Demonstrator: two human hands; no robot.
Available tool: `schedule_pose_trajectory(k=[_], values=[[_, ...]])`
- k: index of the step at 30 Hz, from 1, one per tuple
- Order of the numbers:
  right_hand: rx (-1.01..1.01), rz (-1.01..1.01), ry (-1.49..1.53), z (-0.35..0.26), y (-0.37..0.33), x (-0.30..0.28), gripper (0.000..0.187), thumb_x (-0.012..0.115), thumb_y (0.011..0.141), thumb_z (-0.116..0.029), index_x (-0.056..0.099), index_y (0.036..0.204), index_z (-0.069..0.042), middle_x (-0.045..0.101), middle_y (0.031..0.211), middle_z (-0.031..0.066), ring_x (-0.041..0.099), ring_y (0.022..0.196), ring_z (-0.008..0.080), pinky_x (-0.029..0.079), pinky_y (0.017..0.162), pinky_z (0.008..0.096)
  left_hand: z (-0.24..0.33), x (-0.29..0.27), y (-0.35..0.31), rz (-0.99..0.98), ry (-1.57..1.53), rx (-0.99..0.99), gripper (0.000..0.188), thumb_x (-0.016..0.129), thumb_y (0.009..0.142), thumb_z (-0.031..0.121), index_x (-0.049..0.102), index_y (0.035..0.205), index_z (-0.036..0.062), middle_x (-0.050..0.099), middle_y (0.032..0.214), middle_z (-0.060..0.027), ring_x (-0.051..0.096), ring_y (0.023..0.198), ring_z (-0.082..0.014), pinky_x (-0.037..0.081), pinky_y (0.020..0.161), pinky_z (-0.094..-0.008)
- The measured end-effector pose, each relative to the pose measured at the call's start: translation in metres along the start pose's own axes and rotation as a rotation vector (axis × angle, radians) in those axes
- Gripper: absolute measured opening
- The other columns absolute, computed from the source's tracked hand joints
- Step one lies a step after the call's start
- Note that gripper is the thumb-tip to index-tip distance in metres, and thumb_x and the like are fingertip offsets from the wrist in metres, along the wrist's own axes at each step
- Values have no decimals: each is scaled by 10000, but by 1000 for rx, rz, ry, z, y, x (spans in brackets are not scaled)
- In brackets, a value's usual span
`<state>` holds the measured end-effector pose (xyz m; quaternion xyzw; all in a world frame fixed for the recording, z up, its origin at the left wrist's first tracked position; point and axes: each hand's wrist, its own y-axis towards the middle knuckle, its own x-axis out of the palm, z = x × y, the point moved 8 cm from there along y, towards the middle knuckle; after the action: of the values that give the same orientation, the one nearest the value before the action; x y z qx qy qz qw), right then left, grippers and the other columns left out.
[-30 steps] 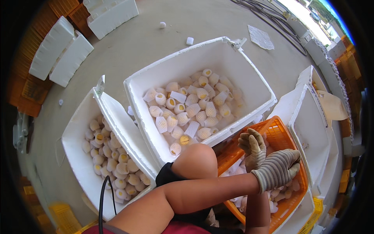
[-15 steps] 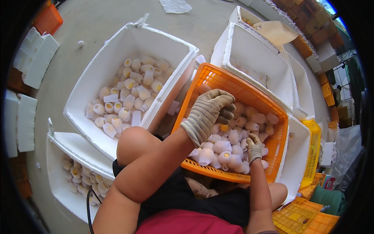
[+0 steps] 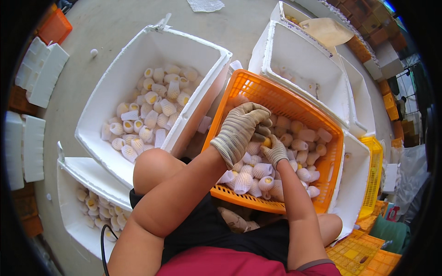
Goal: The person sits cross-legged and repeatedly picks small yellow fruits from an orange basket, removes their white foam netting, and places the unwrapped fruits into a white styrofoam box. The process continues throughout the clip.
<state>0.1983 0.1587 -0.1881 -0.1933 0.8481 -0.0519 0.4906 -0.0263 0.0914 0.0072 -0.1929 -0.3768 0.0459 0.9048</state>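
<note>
The orange crate [image 3: 332,184] in front of me holds many pale yellow fruits in white foam net sleeves [image 3: 266,183]. My left hand [image 3: 241,131], in a striped knitted glove, is raised over the crate with its fingers curled together. Whatever those fingers hold, if anything, is hidden. Close beside it on the right, my gloved right hand [image 3: 276,152] has its thumb and fingers around a yellow fruit [image 3: 267,142], partly covered by the hands.
A large white foam box [image 3: 108,78] of sleeved fruits stands left of the crate, another [image 3: 69,184] below it. More white foam boxes [image 3: 304,60] stand behind and right. Yellow crates [image 3: 372,172] are at the right; a foam net sheet [image 3: 206,5] lies on the floor.
My right hand has moved left and up from the crate's right side to beside my left hand. The left hand has shifted slightly left and stays curled.
</note>
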Motion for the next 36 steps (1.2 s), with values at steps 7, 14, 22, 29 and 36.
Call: schedule_pose_trajectory(k=[7,14,22,29,36], values=[[490,138,779,51,29,-18,388,703,823,-268,578,1101,-27,620,886,126,556,587,186,444,435,299,15,-3,2,27,-43,72,145,563,961,170,633,1035,67,678,842,-44,654,683,-108,544,578,-220],[656,-67,1068,60,87,69,438,645,864,-342,568,1192,-61,637,933,117,613,683,230,503,494,355,0,4,14,0,-68,1,111,572,955,154,618,1014,72,664,850,-43,649,677,-108,545,575,-232],[16,178,1020,-32,38,-23,130,666,906,-130,593,984,-55,612,904,15,583,741,100,510,657,234,-19,-36,26,419,396,135,509,695,852,253,499,1264,26,578,1123,-123,602,993,-204,503,877,-296],[-626,350,194,-199,-102,-113,240,695,815,-12,572,1022,-21,573,956,90,584,872,206,487,781,322,-60,-25,41,320,197,52,689,655,884,398,403,1422,51,534,1281,-174,568,1097,-280,481,911,-362],[-562,332,456,-199,-124,-127,394,748,799,-67,596,1162,-54,611,933,87,616,764,203,517,670,302,-91,-4,35,62,-142,-191,265,553,949,344,638,1028,105,657,915,-51,617,731,-167,523,638,-321]])
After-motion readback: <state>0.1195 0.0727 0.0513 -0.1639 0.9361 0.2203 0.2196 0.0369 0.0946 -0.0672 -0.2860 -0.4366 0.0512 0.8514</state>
